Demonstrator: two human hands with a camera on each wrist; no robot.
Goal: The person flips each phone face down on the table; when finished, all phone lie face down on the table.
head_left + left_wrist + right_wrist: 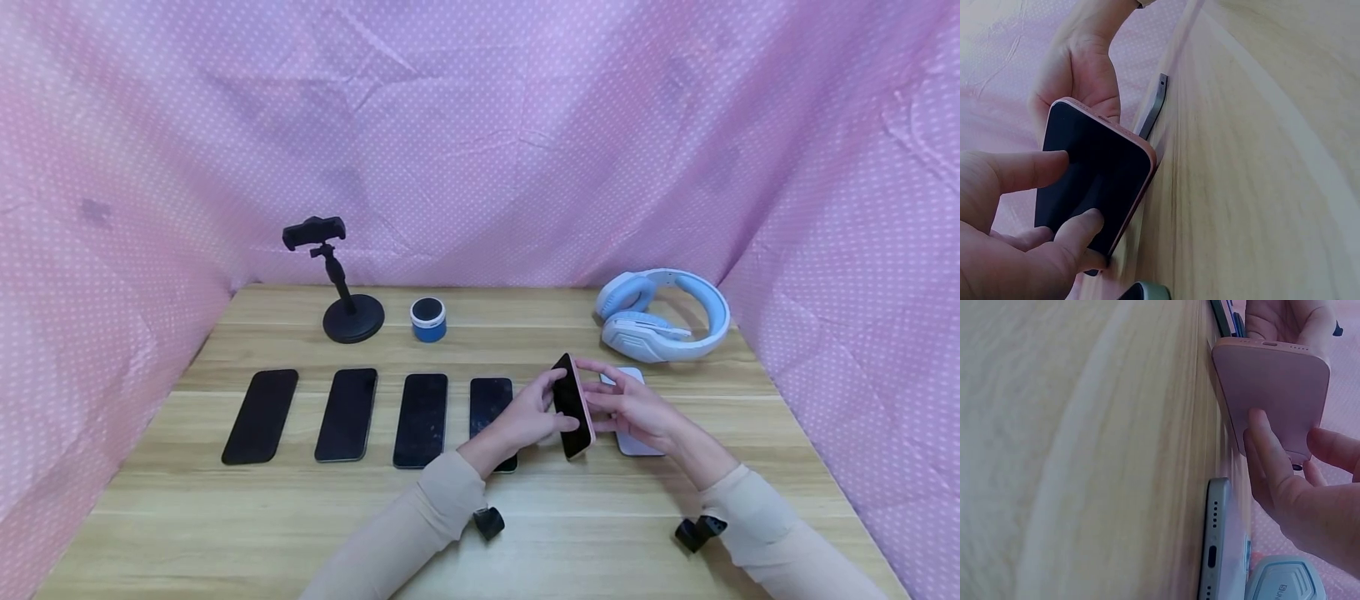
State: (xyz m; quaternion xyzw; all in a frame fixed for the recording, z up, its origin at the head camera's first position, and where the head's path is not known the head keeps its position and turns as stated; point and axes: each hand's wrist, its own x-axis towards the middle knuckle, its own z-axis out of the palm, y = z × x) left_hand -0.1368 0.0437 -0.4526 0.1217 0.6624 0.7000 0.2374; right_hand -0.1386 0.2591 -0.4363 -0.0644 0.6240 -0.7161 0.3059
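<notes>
Pink dotted cloth walls in a wooden table (pixel 225 517) where four dark phones (pixel 422 418) lie in a row left of the pink phone (pixel 572 407). That pink phone stands on its long edge, tilted, just beside a white phone (pixel 633 442) lying flat on its far side. The left hand (pixel 525 417) pinches its dark screen side; the right hand (pixel 633 410) presses fingers on its pink back. It looks rigid, thin, smooth and likely slippery, with fragile glass; gripping the side edges seems safest.
</notes>
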